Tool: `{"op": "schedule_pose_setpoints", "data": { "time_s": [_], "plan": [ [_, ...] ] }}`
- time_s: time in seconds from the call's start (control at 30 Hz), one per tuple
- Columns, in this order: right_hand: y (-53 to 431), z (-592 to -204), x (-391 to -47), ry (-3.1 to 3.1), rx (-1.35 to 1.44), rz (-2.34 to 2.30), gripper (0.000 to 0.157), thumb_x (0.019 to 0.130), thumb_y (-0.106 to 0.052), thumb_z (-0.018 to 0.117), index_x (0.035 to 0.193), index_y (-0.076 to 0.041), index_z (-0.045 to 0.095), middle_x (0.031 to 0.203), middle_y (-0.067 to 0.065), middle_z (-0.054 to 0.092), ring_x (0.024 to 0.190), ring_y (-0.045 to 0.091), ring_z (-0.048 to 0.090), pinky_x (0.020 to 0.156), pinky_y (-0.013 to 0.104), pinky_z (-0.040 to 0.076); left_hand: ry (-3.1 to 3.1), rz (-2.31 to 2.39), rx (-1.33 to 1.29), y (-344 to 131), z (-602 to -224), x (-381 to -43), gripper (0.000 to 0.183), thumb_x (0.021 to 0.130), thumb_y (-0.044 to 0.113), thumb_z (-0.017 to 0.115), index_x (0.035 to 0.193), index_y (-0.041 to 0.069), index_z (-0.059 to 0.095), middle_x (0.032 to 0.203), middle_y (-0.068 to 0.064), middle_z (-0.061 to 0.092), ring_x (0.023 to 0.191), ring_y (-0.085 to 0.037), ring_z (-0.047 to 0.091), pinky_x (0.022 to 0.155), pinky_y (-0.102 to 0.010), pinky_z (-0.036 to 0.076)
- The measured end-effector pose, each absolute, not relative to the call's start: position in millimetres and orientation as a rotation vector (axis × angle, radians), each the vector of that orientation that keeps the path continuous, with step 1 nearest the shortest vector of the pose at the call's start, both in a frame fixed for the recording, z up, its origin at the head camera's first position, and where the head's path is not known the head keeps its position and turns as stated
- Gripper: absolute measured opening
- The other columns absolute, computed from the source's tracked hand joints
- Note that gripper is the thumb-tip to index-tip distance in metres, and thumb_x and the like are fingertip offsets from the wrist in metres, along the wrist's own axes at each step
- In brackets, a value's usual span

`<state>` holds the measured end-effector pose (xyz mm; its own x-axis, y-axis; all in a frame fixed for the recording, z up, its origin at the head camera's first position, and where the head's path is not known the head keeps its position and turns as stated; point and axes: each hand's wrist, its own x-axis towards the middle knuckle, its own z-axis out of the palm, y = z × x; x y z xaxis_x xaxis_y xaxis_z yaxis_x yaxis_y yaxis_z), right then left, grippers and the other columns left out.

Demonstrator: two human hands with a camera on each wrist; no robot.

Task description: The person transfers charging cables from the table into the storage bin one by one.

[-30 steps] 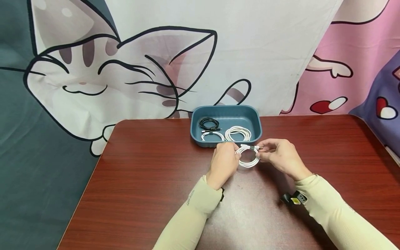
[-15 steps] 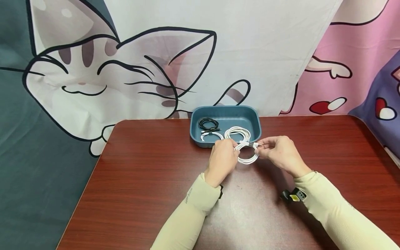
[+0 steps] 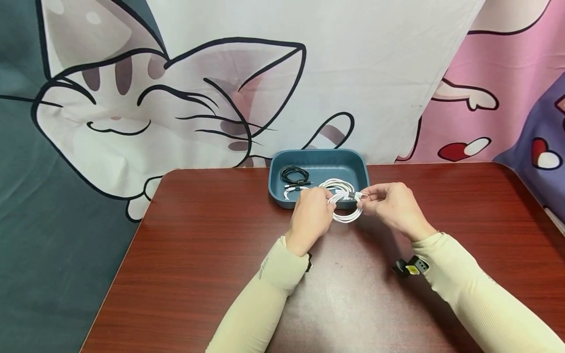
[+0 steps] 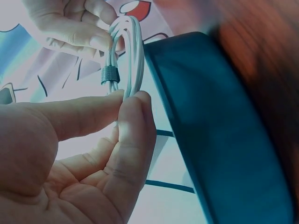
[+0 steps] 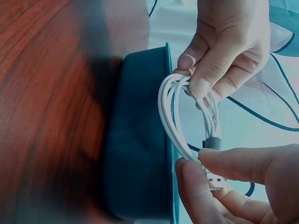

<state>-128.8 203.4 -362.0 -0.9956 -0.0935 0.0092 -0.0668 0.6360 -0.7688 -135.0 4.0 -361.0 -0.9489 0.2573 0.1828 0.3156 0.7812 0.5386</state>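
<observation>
My left hand (image 3: 311,213) pinches the left side of a coiled white USB cable (image 3: 346,219) between thumb and fingers. Opposite it, my right hand (image 3: 395,208) pinches the coil's right side. A grey strap (image 4: 110,74) binds the loops, and a USB plug (image 5: 215,181) pokes out by the right fingers. Both hands hold the coil raised over the near rim of a blue bin (image 3: 318,156). Inside the bin lie a black coiled cable (image 3: 288,171) and a white coiled cable (image 3: 336,183); a smaller white cable (image 3: 288,192) is partly hidden by my left hand.
The bin stands at the back edge of a reddish-brown wooden table (image 3: 198,255). Behind it hangs a cartoon-printed cloth (image 3: 371,73). Each wrist wears a small dark device, and a shadow falls below the right forearm.
Both hands have moved forward and slightly left with the white USB cable, from in front of the bin to over its near rim. The cables inside lie as before.
</observation>
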Motion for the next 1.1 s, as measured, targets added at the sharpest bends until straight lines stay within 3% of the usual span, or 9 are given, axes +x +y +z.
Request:
{"op": "schedule_pose_setpoints", "data": {
  "time_s": [0.53,0.83,1.1],
  "plan": [
    [199,-351,-143,2.855,-0.101,-1.309,0.028,0.085,-0.018,0.080,0.105,0.001,0.076,0.086,0.011,0.076,0.072,0.009,0.067,0.064,0.021,0.048,-2.887,-0.864,-0.460,1,-349,-149,0.014,0.092,0.011,0.071,0.104,0.006,0.076,0.100,-0.005,0.075,0.094,-0.021,0.071,0.082,-0.034,0.055],
    [198,-347,-153,2.862,-0.088,-1.312,0.027,0.086,-0.020,0.078,0.105,-0.001,0.076,0.086,0.011,0.076,0.072,0.015,0.068,0.063,0.022,0.047,-2.872,-0.863,-0.459,2,-345,-161,0.011,0.093,0.013,0.071,0.102,0.010,0.077,0.095,-0.001,0.075,0.091,-0.019,0.070,0.077,-0.033,0.054],
    [196,-345,-163,2.873,-0.065,-1.301,0.026,0.086,-0.018,0.077,0.105,-0.001,0.076,0.086,0.011,0.075,0.070,0.010,0.066,0.062,0.022,0.048,-2.874,-0.832,-0.476,3,-343,-170,0.010,0.095,0.014,0.069,0.099,0.010,0.077,0.096,-0.002,0.075,0.092,-0.020,0.070,0.077,-0.034,0.054]
  ]
}}
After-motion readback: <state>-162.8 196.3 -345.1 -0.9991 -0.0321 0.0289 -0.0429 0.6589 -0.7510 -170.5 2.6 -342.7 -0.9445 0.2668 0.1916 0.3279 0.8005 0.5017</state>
